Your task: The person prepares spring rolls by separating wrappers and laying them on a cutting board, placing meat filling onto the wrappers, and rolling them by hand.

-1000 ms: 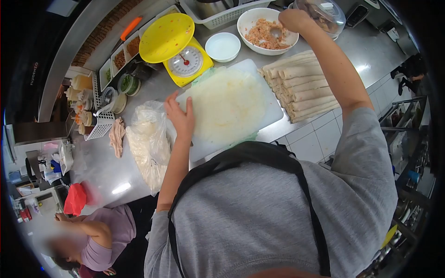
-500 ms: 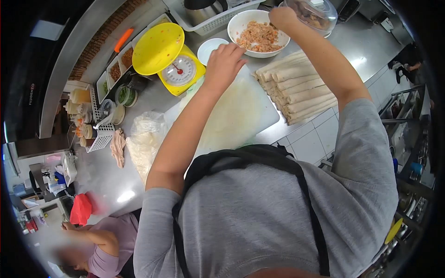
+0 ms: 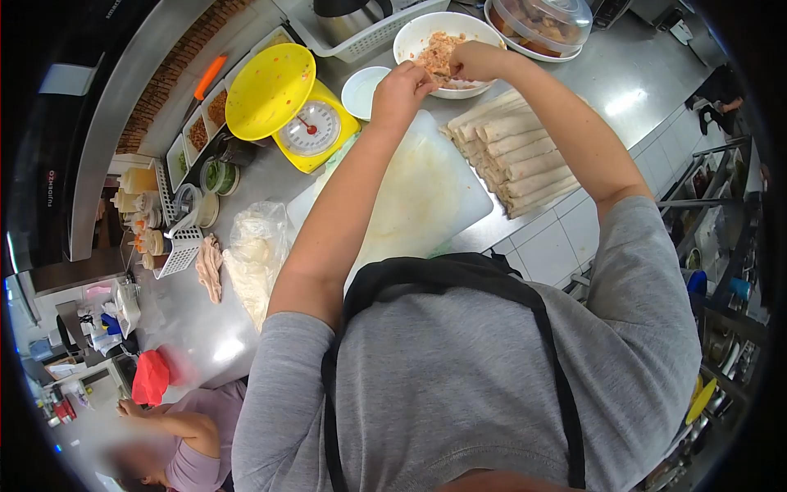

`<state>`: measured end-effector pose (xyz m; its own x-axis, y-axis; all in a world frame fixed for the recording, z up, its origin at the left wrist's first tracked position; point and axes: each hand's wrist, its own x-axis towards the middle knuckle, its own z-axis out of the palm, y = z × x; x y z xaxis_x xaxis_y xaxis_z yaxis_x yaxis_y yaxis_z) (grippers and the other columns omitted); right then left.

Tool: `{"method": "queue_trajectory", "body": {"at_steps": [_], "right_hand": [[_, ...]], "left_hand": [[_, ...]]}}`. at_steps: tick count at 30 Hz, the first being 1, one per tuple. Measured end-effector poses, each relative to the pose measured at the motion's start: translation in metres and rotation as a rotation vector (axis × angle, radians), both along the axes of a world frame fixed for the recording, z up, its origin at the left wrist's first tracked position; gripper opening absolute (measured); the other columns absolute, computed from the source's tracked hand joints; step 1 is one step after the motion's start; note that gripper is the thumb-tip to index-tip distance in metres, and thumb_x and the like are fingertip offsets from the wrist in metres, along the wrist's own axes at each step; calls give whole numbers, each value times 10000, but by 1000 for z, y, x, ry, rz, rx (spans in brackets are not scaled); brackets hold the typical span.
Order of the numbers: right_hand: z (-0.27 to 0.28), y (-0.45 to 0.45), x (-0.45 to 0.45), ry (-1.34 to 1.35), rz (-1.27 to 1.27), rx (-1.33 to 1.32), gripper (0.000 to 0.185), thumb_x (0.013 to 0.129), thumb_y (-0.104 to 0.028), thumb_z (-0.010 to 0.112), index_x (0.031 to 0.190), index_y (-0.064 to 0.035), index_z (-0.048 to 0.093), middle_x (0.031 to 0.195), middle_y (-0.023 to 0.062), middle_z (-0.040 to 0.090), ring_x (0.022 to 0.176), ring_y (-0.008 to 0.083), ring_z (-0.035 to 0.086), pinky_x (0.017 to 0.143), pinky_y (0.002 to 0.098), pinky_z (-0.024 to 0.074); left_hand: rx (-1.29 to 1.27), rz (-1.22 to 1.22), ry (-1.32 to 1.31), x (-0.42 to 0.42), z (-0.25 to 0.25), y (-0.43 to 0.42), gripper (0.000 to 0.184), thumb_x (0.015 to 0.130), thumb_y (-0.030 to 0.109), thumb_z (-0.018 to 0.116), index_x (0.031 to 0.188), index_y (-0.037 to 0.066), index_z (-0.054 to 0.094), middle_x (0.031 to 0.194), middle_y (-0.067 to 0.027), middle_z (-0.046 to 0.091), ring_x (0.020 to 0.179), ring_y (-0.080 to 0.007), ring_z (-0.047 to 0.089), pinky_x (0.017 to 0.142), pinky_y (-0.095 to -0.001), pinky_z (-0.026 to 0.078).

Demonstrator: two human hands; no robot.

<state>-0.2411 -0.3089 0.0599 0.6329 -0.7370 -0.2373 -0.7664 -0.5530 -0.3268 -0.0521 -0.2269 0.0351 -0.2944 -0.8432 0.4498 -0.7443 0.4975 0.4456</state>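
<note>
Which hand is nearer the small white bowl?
Left: the left hand is close beside the small white bowl; the right hand is farther off, at the larger bowl.

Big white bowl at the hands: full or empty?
Partly full: pinkish filling sits inside the big white bowl, whose inner sides show bare.

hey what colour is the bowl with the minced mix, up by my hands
The bowl is white, best seen in the head view.
</note>
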Motion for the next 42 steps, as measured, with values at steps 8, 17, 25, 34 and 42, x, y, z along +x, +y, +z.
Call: {"method": "queue_trajectory", "body": {"at_steps": [8, 17, 25, 34, 42], "right_hand": [[5, -28, -18, -55, -141, -190, 214, 812, -121, 580, 1010, -84, 649, 746, 74, 635, 702, 206, 620, 612, 335, 484], [-14, 6, 10, 69, -96, -239, 292, 820, -95, 535, 1091, -138, 636, 996, 114, 662, 941, 270, 630, 804, 397, 494], [-3, 7, -18, -89, 121, -59, 195, 814, -93, 562, 980, -81, 663, 860, 104, 664, 774, 221, 626, 696, 361, 475], [16, 7, -28, -208, -273, 542, 210, 858, -100, 556, 1046, -43, 630, 654, -20, 501, 514, 66, 402, 450, 234, 319], [26, 5, -30, -204, -316, 627, 216, 848, -122, 575, 1049, -62, 626, 624, -33, 505, 469, 38, 357, 405, 215, 256]], "left_hand": [[-11, 84, 231, 3, -8, -5, 330, 647, 215, 807, 838, 22, 618, 848, -70, 590, 779, -210, 594, 674, -331, 493], [51, 79, 12, 9, 3, -6, 325, 644, 266, 800, 768, 23, 624, 843, -77, 592, 791, -263, 596, 677, -363, 476], [36, 88, -10, 7, 3, -7, 328, 643, 274, 804, 751, 23, 622, 839, -77, 608, 780, -249, 601, 676, -357, 478], [106, 88, -84, 5, 8, -15, 506, 664, 274, 776, 1152, 254, 643, 989, -12, 601, 1019, -236, 518, 868, -438, 383], [341, 62, -133, -4, 11, -44, 385, 726, 298, 724, 1102, 234, 673, 999, -61, 645, 975, -239, 584, 895, -428, 380]]}}
